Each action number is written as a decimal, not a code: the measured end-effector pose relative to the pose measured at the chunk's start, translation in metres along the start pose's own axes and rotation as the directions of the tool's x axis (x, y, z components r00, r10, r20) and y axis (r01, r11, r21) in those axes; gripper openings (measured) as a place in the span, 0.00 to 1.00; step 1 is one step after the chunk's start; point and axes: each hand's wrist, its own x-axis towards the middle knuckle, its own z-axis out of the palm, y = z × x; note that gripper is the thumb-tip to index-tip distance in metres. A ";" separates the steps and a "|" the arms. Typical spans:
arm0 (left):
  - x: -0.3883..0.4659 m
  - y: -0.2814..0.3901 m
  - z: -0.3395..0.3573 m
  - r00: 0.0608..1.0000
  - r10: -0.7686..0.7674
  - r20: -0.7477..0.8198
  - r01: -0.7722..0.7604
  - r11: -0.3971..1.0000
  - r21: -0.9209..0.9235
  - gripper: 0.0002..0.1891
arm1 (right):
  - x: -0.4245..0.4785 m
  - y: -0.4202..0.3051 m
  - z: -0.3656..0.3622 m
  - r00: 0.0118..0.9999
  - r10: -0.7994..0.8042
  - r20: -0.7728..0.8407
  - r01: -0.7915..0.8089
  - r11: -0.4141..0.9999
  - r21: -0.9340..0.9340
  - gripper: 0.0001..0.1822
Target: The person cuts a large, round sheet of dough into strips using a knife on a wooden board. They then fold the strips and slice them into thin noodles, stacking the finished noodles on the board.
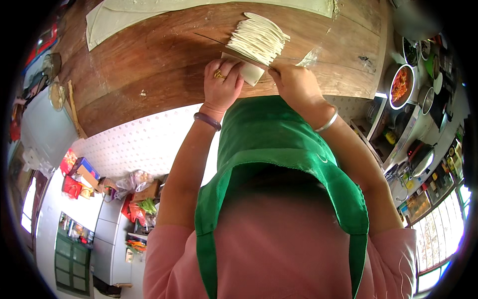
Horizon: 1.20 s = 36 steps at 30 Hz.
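Observation:
My right hand [298, 82] grips the handle end of a kitchen knife [244, 56]; its thin blade, seen nearly edge-on, slants up to the left. Under my left hand [223, 83], which wears a gold-coloured ring, a folded strip of pale dough [252, 74] is held down on the wooden board [160, 71]. The curled left fingers lie close to the blade, and whether they touch it I cannot tell. Just beyond the knife, a row of cut noodles [259, 39] lies bunched together. A large flat dough sheet [123, 17] spreads along the board's far edge.
A wooden stick [74, 108] lies at the board's left end, beside a whitish box-like surface [48, 123]. Off to the right, a counter carries a bowl of red food [401, 84], a metal bowl [426, 100] and a pan [422, 159]. Flour smears [310, 58] mark the board.

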 end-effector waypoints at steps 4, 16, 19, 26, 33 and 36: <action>-0.004 -0.001 0.004 1.000 -0.008 -0.027 0.008 1.000 0.005 0.12 | -0.025 0.004 -0.010 0.997 0.034 0.072 -0.026 0.993 -0.112 0.12; -0.008 -0.003 0.003 0.999 -0.031 -0.006 0.031 0.999 -0.028 0.10 | -0.006 0.006 0.028 0.996 0.051 0.067 -0.044 0.993 -0.111 0.11; -0.005 -0.002 -0.001 1.000 -0.024 -0.010 0.023 1.000 -0.021 0.10 | 0.004 -0.004 0.030 0.999 0.028 0.028 -0.025 0.995 -0.101 0.11; -0.003 -0.001 -0.004 1.000 -0.008 -0.012 0.007 1.000 -0.030 0.11 | -0.020 -0.003 -0.009 0.999 0.043 0.028 -0.040 0.995 -0.087 0.12; -0.008 -0.004 0.002 0.999 -0.008 -0.037 0.008 1.000 -0.006 0.12 | -0.033 0.003 -0.006 0.981 0.127 0.149 -0.097 0.976 -0.197 0.12; -0.010 -0.003 0.002 0.999 -0.022 -0.038 0.022 1.000 -0.013 0.11 | -0.025 0.000 -0.004 0.960 0.163 0.226 -0.112 0.968 -0.225 0.12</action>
